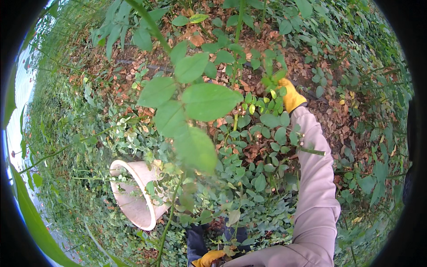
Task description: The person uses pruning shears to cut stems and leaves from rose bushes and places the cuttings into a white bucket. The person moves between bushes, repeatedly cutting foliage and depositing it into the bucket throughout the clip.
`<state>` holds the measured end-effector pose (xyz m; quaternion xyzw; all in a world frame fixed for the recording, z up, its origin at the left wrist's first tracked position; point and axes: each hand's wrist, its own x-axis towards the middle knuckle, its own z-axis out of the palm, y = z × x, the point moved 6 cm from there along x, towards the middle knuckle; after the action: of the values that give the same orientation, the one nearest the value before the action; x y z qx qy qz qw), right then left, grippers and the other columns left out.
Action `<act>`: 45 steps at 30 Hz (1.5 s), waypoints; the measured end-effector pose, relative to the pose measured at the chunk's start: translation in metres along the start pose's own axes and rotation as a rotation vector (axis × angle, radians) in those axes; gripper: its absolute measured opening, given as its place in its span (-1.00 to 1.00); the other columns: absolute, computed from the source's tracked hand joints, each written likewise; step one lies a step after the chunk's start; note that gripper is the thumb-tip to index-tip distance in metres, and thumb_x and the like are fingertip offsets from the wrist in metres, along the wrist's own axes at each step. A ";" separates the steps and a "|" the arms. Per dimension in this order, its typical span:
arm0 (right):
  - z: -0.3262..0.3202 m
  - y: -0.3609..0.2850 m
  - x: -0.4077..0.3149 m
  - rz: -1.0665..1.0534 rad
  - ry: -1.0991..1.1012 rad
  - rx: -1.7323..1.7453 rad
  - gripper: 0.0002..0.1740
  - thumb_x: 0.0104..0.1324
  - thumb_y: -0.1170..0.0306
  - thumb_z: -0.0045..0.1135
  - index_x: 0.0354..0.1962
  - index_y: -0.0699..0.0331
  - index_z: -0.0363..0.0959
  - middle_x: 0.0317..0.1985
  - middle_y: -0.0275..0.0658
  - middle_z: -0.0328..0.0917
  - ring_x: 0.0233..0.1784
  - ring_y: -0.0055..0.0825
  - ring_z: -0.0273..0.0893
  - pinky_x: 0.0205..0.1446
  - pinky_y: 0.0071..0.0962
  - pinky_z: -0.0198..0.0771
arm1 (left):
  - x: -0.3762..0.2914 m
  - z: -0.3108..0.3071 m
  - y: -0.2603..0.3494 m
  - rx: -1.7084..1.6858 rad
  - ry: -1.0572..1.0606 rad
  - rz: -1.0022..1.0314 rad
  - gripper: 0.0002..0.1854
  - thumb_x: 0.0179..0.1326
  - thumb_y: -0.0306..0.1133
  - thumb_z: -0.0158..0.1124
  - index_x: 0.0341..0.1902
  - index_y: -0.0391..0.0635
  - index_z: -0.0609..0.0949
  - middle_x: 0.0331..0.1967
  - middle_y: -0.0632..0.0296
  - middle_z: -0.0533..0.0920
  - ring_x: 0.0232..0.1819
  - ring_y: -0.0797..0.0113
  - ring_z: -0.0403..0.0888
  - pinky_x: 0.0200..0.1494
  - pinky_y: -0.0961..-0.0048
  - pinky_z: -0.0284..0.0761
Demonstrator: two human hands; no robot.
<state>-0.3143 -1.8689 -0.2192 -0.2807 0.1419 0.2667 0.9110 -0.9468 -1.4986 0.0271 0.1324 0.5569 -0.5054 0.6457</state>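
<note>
My right hand (290,95), in a yellow glove with a dark cuff, reaches out at the upper right. Its fingers are closed at a bright green leafy shoot (273,78), low over dry brown leaves. My left hand (209,258), also yellow-gloved, is at the bottom edge, near my legs. It is partly cut off; a small reddish and metallic part shows beside it, too little to name. A cut green stem (313,152) lies across my right sleeve. Large green compound leaves (211,101) hang close to the camera and hide part of the middle.
A whitish round tub (151,203) lies tipped among the foliage at lower left, its mouth facing left. Long stems cross the left side and lower middle. Dense leafy plants surround me. A dark hose or pipe (156,67) runs along the leaf-littered ground.
</note>
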 end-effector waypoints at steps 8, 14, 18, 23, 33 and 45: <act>0.023 -0.089 -0.055 -0.007 -0.040 0.006 -0.70 0.42 0.35 0.04 0.01 0.34 0.52 0.13 0.00 0.58 0.21 -0.14 0.55 0.35 -0.20 0.44 | 0.008 0.005 -0.016 -0.180 -0.122 -0.100 -0.61 0.47 -0.37 0.09 0.31 -0.19 0.48 -0.11 0.10 0.71 -0.04 0.18 0.69 0.22 0.29 0.53; 0.179 -0.159 -0.059 -0.401 0.245 -2.246 -0.66 0.17 0.18 0.42 -0.18 0.18 0.63 -0.21 -0.15 0.71 -0.11 -0.23 0.70 -0.06 -0.30 0.56 | 0.000 0.019 -0.008 -0.150 -0.157 0.027 -0.56 0.45 -0.36 0.13 0.28 -0.41 0.45 -0.11 -0.07 0.70 0.14 -0.14 0.62 0.45 -0.20 0.29; 0.222 -0.113 -0.018 -0.548 0.167 -2.262 -0.68 0.17 0.26 0.39 -0.13 0.16 0.61 -0.18 -0.13 0.69 -0.12 -0.18 0.68 -0.08 -0.28 0.54 | -0.008 0.033 -0.003 -0.241 -0.228 -0.106 -0.57 0.45 -0.35 0.14 0.26 -0.40 0.47 -0.01 -0.09 0.68 0.17 -0.15 0.60 0.43 -0.15 0.32; 0.150 -0.008 0.064 -0.428 0.009 -2.171 -0.71 0.19 0.34 0.31 -0.12 0.16 0.57 -0.17 -0.11 0.68 -0.13 -0.14 0.67 -0.09 -0.26 0.52 | -0.021 0.019 0.009 0.309 0.087 0.118 -0.55 0.48 -0.25 0.14 0.27 -0.34 0.49 0.02 -0.02 0.66 0.12 0.05 0.61 0.26 0.10 0.47; 0.115 0.011 0.045 -0.116 0.078 -1.704 -0.62 0.24 0.12 0.29 -0.08 0.16 0.65 -0.12 -0.03 0.69 -0.04 -0.18 0.65 0.05 -0.27 0.50 | 0.008 -0.036 -0.009 0.338 0.011 0.026 -0.60 0.56 -0.23 0.03 0.21 -0.32 0.55 -0.12 0.16 0.67 -0.11 0.33 0.61 0.04 0.34 0.52; 0.146 -0.004 0.019 0.236 0.121 -2.309 -0.47 0.17 0.01 0.18 -0.09 0.25 0.69 0.02 0.00 0.68 0.04 -0.08 0.66 0.11 -0.20 0.52 | -0.020 0.040 0.002 -0.040 -0.683 0.202 -0.43 0.59 -0.16 -0.06 0.48 -0.29 0.25 0.13 0.00 0.59 0.25 0.13 0.52 0.07 0.42 0.56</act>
<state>-0.2809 -1.7786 -0.1078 -0.9415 -0.1172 0.3071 0.0748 -0.9193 -1.5166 0.0570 -0.0024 0.3027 -0.4430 0.8439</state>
